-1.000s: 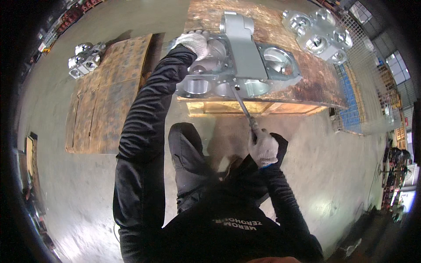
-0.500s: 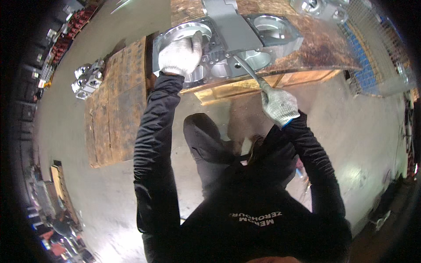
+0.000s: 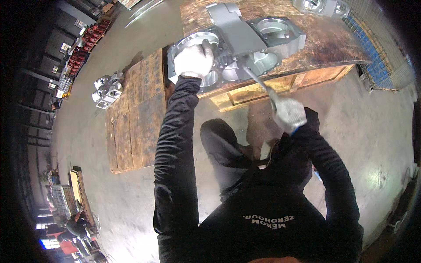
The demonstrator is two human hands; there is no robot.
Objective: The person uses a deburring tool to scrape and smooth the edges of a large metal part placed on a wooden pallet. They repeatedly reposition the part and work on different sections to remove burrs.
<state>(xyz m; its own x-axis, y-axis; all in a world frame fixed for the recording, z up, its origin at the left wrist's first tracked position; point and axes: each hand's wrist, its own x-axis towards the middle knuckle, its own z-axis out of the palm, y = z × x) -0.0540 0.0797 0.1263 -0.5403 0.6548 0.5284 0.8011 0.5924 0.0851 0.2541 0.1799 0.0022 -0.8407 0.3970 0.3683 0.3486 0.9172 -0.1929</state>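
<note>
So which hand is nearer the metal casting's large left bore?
Left: the left hand is at that bore, covering its near side; the right hand is farther, lower right, gripping a grey rod.

Large silver-grey metal casting [image 3: 240, 38] with round openings on either side of a broad flat arm, lying on a worn wooden surface [image 3: 326, 44]. A slim grey rod-shaped tool [image 3: 257, 79] slants from the right hand [image 3: 289, 115] to its near side.

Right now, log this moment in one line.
left hand: on casting; right hand: gripping tool; tool tip: at casting's near side, contact unclear; casting: on wooden table
</note>
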